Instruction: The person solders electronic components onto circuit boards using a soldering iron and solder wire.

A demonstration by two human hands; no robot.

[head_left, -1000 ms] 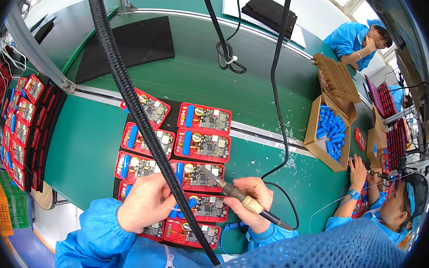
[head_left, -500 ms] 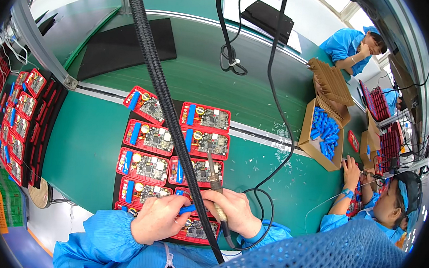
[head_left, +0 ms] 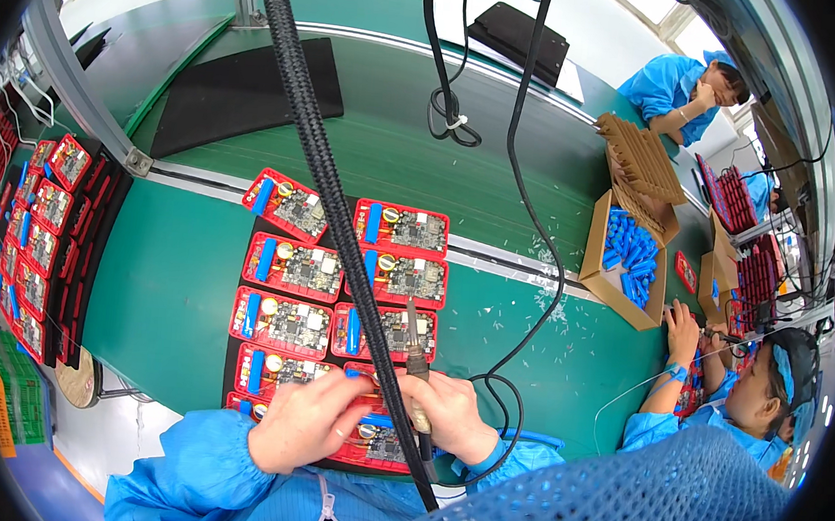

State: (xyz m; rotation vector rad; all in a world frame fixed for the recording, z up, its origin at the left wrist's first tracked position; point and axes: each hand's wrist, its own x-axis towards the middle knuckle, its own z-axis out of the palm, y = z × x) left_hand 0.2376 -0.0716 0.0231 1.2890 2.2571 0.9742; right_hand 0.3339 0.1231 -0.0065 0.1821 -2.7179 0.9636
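Observation:
My right hand [head_left: 450, 416] is closed around a soldering iron [head_left: 417, 362], its metal tip pointing away from me over a red tray. My left hand [head_left: 302, 422] hovers over the near trays with its fingers apart. Close to its fingertips, between my hands, a blue cylindrical cell [head_left: 379, 420] lies crosswise over a tray, partly hidden. Two columns of red trays stretch away from me, each with a circuit board [head_left: 299, 326] and most with a blue cell [head_left: 265, 260] along the left side. A thick braided cable hides part of the right column.
The braided cable [head_left: 306, 122] crosses in front of the trays. A thin black cord [head_left: 514, 151] hangs at their right. On the right, a cardboard box [head_left: 618, 294] holds blue cells. Stacked trays [head_left: 51, 206] stand at left. A co-worker [head_left: 758, 381] sits at right, another [head_left: 676, 95] behind.
My left fingers have loosened and spread from the blue cell, which now lies crosswise between my hands. My right hand and the soldering iron have shifted slightly nearer to me.

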